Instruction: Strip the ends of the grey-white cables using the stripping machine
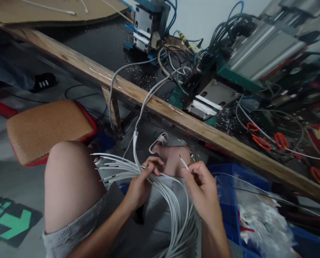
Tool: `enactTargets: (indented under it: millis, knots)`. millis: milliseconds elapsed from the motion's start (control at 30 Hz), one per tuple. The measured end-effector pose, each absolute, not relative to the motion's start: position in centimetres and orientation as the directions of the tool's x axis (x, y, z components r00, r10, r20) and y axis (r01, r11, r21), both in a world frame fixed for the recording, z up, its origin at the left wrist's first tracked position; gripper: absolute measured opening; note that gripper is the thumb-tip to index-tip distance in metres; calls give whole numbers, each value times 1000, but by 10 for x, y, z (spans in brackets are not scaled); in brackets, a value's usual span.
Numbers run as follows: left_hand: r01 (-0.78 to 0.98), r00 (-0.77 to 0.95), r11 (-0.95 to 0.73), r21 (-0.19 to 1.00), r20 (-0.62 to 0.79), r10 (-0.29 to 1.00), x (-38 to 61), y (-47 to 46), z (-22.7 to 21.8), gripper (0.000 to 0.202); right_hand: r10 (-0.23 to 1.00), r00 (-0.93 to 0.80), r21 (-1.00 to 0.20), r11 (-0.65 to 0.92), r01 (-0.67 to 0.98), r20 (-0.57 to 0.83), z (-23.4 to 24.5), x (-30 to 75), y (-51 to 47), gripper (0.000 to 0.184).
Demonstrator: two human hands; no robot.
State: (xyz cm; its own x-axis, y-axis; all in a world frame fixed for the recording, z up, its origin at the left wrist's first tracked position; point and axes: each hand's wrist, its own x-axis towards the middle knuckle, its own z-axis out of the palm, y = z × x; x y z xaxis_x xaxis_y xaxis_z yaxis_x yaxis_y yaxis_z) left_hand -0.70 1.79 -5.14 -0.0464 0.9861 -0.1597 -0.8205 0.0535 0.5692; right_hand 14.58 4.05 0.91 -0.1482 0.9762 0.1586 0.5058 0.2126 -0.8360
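Note:
My left hand (142, 181) is closed round a bundle of white cables (173, 204) that lies across my lap; their stripped ends (106, 166) fan out to the left over my knee. My right hand (201, 186) pinches a single white cable (184, 163) between thumb and fingers, its tip pointing up and left. Both hands are close together above my thighs. The cables loop down past my right wrist.
A wooden bench edge (154, 104) runs diagonally ahead, carrying a small blue press machine (149, 25), a green machine (211, 96), tangled wires and orange scissors (280, 139). A cushioned stool (47, 127) stands at left. A blue crate (229, 193) with white scraps sits at right.

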Motion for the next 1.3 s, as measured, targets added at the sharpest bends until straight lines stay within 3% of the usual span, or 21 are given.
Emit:
enactTargets:
  millis: [67, 167, 333, 633, 833, 967, 1033, 1200, 1300]
  knots:
    - [-835, -27, 56, 547, -143, 989, -7, 15, -49, 34, 959, -263, -828, 229, 511, 103, 9, 145, 33, 15]
    - [-847, -56, -1, 531, -89, 994, -6, 9, -46, 22, 920, -383, -824, 275, 494, 78, 6, 136, 20, 15]
    - [-820, -96, -36, 571, -74, 993, -5, 4, -45, 2, 918, -381, -835, 294, 465, 111, 4, 125, 11, 16]
    - [-756, -86, -28, 654, -57, 995, -9, 1, -56, 8, 913, -405, -821, 272, 502, 55, -1, 125, 12, 18]
    - [-495, -110, -30, 868, -29, 994, -26, 7, -43, 17, 859, -512, -775, 347, 528, 36, 15, 128, 19, 13]
    - [-288, 49, -82, 954, 100, 994, -42, 16, -29, 14, 789, -612, -764, 425, 485, 50, 22, 126, 25, 18]
    - [-292, 10, -82, 953, 88, 996, -41, 15, -28, 15, 815, -571, -780, 421, 463, 101, 17, 120, 23, 20]
    - [-391, -299, -30, 920, -96, 949, -22, 3, -36, 20, 948, -231, -812, 308, 495, 219, -5, 93, 6, 27]
    - [-366, -359, -14, 931, -127, 925, -15, -2, -40, 18, 958, -175, -814, 287, 505, 229, -12, 85, -1, 27]
